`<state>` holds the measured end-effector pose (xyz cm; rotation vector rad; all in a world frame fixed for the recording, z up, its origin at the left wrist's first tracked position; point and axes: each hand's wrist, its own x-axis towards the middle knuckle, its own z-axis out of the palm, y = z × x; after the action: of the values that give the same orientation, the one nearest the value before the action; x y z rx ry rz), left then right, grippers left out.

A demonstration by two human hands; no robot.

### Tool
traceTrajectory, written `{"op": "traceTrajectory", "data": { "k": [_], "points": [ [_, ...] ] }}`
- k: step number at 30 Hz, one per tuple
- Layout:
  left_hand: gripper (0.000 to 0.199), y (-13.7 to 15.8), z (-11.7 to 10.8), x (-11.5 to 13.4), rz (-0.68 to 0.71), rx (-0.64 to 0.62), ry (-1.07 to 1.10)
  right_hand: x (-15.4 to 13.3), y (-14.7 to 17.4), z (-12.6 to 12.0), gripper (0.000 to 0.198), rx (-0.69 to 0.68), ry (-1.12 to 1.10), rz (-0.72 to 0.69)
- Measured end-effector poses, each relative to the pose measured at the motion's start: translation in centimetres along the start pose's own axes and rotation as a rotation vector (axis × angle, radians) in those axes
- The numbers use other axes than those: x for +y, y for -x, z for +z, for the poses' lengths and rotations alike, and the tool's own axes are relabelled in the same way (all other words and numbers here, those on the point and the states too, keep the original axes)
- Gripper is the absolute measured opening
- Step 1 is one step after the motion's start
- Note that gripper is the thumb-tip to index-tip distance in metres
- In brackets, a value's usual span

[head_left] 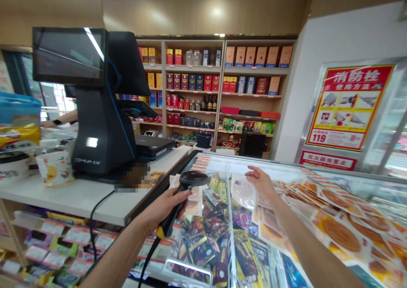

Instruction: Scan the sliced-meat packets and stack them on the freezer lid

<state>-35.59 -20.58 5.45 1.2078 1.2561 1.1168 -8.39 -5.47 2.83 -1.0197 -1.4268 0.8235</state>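
My left hand (170, 205) is wrapped round the handle of a black and yellow barcode scanner (193, 178), its cord hanging down. Beneath the scanner head lies a clear and orange packet (194, 203), partly covered. My right hand (261, 183) reaches over the freezer, fingers apart and slightly bent. Close by its fingertips is a clear white packet (243, 191); whether they touch it I cannot tell. Many flat packets with round orange-brown pieces (341, 233) are piled to the right of that hand.
A freezer with a wire divider (229, 220) holds wrapped ice creams (200, 245). To the left, a white counter (104, 197) carries a black cash register (98, 122) and a paper cup (54, 168). Another person's arm (65, 119) shows behind it. Shelves of boxes (193, 82) line the back.
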Motion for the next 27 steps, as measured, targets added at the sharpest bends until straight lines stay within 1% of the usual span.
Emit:
{"op": "traceTrajectory", "data": {
  "k": [4,8,10,13,16,18,22,25,27],
  "points": [
    [0.034,0.0,-2.8,-0.7,0.008,0.121,-0.029,-0.1,-0.1,2.2,0.039,-0.042,-0.091,0.028],
    [0.034,0.7,-5.2,-1.3,0.033,0.239,0.011,-0.8,0.6,5.8,0.040,-0.128,-0.198,0.086],
    [0.033,1.3,-6.1,-1.5,0.014,0.288,0.050,-1.4,1.1,7.9,0.041,-0.190,-0.256,0.133],
    [0.033,2.2,-7.3,-1.7,-0.026,0.306,0.078,-1.9,2.0,11.0,0.041,-0.259,-0.349,0.192],
    [0.035,3.0,-8.7,-2.2,-0.063,0.323,0.054,-1.8,2.7,13.9,0.039,-0.299,-0.392,0.232],
    [0.037,3.5,-9.7,-2.7,-0.094,0.341,0.042,-1.4,3.0,15.6,0.037,-0.311,-0.349,0.228],
    [0.035,4.1,-11.2,-3.9,-0.110,0.388,0.067,-0.2,3.1,18.4,0.032,-0.252,-0.107,0.142],
    [0.033,4.3,-11.6,-4.5,-0.101,0.418,0.076,0.7,3.0,19.7,0.031,-0.190,-0.003,0.099],
    [0.033,4.3,-11.6,-4.6,-0.093,0.434,0.049,1.1,3.1,20.1,0.030,-0.151,0.064,0.057]
  ]
}}
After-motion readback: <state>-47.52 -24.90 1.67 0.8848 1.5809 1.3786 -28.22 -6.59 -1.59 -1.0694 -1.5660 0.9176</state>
